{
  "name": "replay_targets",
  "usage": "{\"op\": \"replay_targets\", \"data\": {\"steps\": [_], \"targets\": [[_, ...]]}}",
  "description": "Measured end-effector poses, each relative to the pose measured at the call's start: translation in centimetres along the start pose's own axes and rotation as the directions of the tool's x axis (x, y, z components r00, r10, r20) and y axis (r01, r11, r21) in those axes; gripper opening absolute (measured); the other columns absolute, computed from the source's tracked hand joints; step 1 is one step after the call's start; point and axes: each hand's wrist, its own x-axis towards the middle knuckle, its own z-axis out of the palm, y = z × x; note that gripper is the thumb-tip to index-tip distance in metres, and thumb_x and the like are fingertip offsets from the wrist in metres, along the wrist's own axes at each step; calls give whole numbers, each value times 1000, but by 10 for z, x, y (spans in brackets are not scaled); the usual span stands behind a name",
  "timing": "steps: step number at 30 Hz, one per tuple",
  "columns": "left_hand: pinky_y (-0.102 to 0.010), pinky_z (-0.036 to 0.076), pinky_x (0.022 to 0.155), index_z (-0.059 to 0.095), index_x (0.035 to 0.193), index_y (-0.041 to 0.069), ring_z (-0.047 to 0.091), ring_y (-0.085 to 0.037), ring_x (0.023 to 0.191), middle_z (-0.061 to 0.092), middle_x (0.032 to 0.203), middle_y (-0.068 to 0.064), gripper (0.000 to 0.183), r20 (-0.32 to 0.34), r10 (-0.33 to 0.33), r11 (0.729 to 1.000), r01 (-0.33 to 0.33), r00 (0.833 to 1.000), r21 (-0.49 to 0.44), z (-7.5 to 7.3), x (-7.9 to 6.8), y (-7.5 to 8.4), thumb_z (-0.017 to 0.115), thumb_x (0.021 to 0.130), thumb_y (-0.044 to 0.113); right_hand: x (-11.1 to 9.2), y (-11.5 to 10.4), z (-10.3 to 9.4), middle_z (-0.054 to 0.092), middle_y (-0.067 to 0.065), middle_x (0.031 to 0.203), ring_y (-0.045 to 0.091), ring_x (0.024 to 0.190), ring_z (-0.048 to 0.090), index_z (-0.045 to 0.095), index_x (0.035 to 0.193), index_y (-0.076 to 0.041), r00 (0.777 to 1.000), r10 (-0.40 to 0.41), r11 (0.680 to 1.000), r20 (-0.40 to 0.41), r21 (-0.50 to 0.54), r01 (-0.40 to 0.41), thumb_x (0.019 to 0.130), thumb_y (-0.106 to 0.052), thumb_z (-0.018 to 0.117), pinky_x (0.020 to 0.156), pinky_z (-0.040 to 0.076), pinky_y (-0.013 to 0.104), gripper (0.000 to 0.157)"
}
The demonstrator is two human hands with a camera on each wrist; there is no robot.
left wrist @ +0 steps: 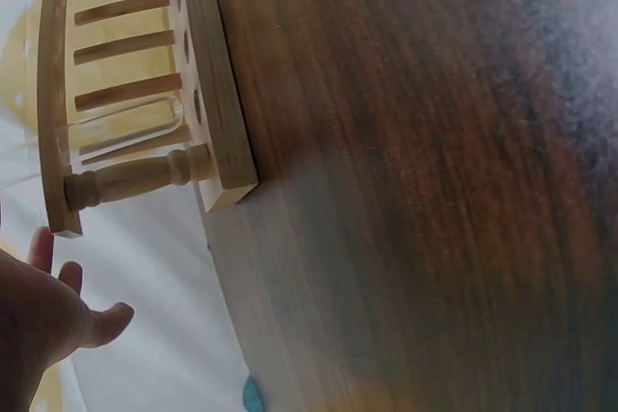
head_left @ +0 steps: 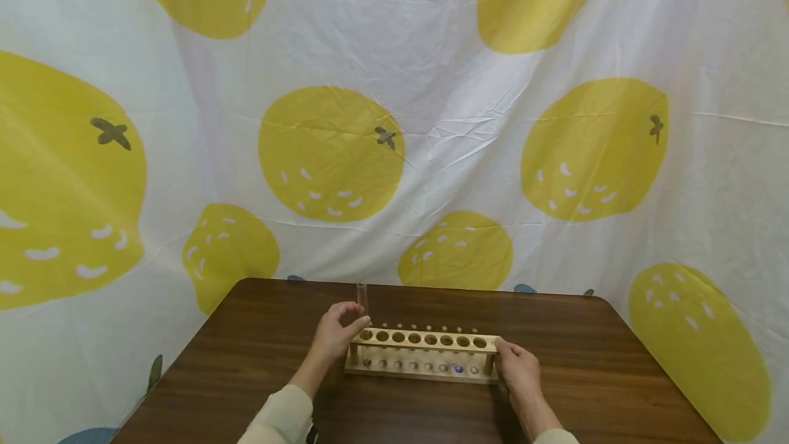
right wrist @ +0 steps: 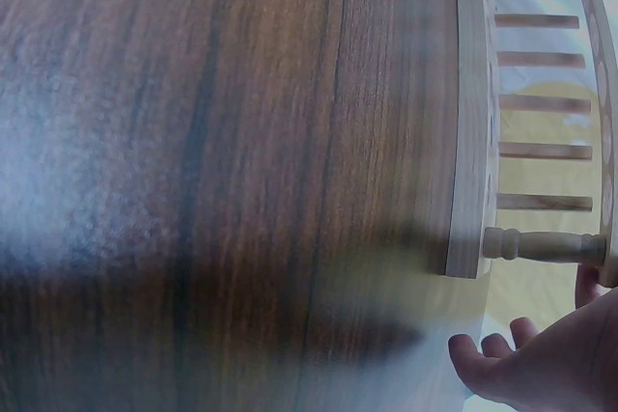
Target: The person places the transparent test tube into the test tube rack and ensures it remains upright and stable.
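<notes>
A wooden test tube rack (head_left: 425, 340) stands across the table, with a row of round holes in its top bar and pegs along its back. A clear glass test tube (head_left: 362, 297) is upright in the leftmost hole; its rounded lower end (left wrist: 159, 118) shows between the rack's two levels. My left hand (head_left: 333, 329) pinches the tube just above the top bar with thumb and forefinger, the other fingers (left wrist: 70, 275) spread loosely. At the opposite end, my right hand (head_left: 519, 365) grips the top bar's corner between thumb and forefinger, remaining fingers (right wrist: 465, 346) held away from it.
The dark wood-grain table (head_left: 592, 375) reaches back to a white hanging cloth (head_left: 456, 177) printed with yellow fruit. Cloth also hangs at both sides. A turned post (right wrist: 546, 245) joins the rack's top bar to its base at the right end.
</notes>
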Motion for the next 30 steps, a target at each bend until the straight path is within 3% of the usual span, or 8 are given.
{"op": "replay_targets", "data": {"steps": [8, 16, 30], "targets": [[-50, 49, 94, 68, 106, 1, 52, -38, 120, 57, 127, -20, 24, 18, -62, 998, 62, 998, 18, 3, -2, -4, 75, 91, 18, 0, 0, -1, 44, 36, 139, 49, 131, 38, 56, 128, 17, 1000, -9, 1000, -3, -15, 9, 102, -32, 52, 111, 28, 56, 55], [-55, 43, 98, 69, 104, 2, 52, -40, 120, 58, 125, -20, 23, 13, -60, 998, 60, 998, 29, 4, -3, -6, 76, 90, 18, 0, 0, 0, 45, 36, 139, 49, 131, 39, 56, 127, 17, 1000, -18, 1000, -10, -9, 18, 102, -31, 52, 111, 29, 56, 54], [-56, 42, 99, 69, 106, 1, 52, -40, 120, 58, 126, -21, 23, 13, -72, 997, 71, 997, 30, 6, -2, -6, 76, 89, 16, 1, 1, 0, 43, 36, 140, 48, 132, 38, 55, 128, 17, 1000, -5, 1000, -3, 26, 5, 102, -32, 52, 112, 27, 56, 56]]}}
